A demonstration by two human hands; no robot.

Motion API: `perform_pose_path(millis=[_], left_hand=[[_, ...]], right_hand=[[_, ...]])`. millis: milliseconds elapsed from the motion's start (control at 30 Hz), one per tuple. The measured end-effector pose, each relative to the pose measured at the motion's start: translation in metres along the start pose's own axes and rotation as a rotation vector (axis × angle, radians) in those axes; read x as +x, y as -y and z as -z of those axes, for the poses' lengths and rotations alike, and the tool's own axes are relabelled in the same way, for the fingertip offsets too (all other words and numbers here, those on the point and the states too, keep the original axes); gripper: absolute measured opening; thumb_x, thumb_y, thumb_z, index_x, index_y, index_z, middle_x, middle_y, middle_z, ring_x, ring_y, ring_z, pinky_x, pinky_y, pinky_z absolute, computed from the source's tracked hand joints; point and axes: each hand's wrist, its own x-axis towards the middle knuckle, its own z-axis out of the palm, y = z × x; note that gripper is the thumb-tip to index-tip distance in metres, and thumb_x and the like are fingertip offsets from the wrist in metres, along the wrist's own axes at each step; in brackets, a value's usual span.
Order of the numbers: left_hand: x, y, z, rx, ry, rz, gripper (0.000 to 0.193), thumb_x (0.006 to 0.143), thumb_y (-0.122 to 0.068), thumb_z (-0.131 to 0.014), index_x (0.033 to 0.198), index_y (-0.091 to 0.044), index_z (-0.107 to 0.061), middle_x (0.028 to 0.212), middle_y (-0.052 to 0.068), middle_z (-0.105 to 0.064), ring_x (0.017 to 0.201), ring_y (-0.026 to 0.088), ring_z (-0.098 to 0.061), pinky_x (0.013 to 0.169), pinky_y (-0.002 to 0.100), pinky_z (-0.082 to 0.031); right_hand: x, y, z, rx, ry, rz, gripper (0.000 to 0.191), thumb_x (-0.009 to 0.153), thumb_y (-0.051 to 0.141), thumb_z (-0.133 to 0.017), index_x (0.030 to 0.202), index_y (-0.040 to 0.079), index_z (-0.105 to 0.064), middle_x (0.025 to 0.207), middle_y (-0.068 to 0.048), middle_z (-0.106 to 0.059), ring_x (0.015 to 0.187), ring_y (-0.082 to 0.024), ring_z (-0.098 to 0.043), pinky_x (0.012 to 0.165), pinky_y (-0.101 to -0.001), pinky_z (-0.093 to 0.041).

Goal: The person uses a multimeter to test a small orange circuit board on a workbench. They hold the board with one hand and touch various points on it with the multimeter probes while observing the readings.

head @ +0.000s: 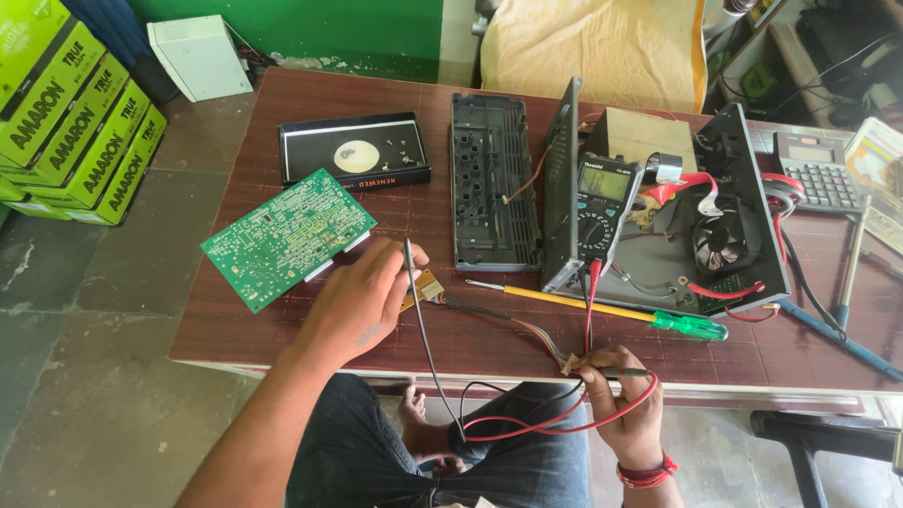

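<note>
On a dark reddish-brown tabletop point(282, 103) strewn with an opened electronics case point(724, 226) and a multimeter point(602, 212), the person's left hand point(362, 301) is closed around a black probe point(408, 256), pressing it on a small tan circuit board point(425, 287) near the front edge. The right hand point(625, 400), at the front edge, pinches the red probe point(616, 373) and a wire connector point(569, 362). The little board looks light, stiff and fragile, best held by its edges; the leads are limp, best gripped on the stiff probe handles.

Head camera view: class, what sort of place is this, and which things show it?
Probably an electronics repair workshop: a grey digital multimeter stands on the brown wooden table, beside an opened black appliance casing and a loose green circuit board.
</note>
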Motion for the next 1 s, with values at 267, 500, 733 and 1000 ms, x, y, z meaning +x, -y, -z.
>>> perform_pose_path(millis=[267, 500, 733, 1000], left_hand=[[0.003, 0.001, 0.0, 0.002, 0.02, 0.025, 0.017, 0.099, -0.008, -0.057, 0.115, -0.009, -0.058, 0.103, 0.01, -0.068, 0.081, 0.032, -0.073, 0.062, 0.043, -0.058], [0.005, 0.003, 0.0, 0.029, 0.032, 0.031, 0.017, 0.099, -0.01, -0.058, 0.116, -0.009, -0.058, 0.103, 0.011, -0.068, 0.08, 0.034, -0.072, 0.062, 0.045, -0.056], [-0.003, -0.001, -0.001, -0.078, -0.044, 0.032, 0.02, 0.097, -0.006, -0.054, 0.117, -0.008, -0.058, 0.103, 0.01, -0.068, 0.09, 0.03, -0.074, 0.07, 0.042, -0.059], [-0.007, -0.005, 0.0, -0.141, -0.051, 0.082, 0.019, 0.098, -0.004, -0.059, 0.117, -0.007, -0.058, 0.101, 0.01, -0.068, 0.089, 0.028, -0.074, 0.071, 0.04, -0.059]], right_hand=[[0.001, 0.002, 0.0, 0.013, 0.004, 0.001, 0.007, 0.092, 0.004, -0.068, 0.095, 0.0, -0.062, 0.09, -0.012, -0.073, 0.078, -0.02, -0.073, 0.066, -0.0299, -0.058], [0.002, 0.004, 0.001, 0.012, 0.008, 0.006, 0.006, 0.093, 0.003, -0.067, 0.095, 0.0, -0.062, 0.09, -0.012, -0.073, 0.078, -0.02, -0.073, 0.068, -0.0304, -0.058], [0.002, 0.003, 0.0, 0.011, 0.006, 0.019, 0.006, 0.093, 0.002, -0.067, 0.095, -0.001, -0.062, 0.09, -0.012, -0.073, 0.079, -0.021, -0.073, 0.069, -0.0306, -0.057], [0.0, 0.0, 0.001, 0.009, 0.009, -0.001, 0.006, 0.092, 0.003, -0.067, 0.095, 0.0, -0.063, 0.089, -0.012, -0.072, 0.078, -0.02, -0.072, 0.068, -0.0301, -0.057]])
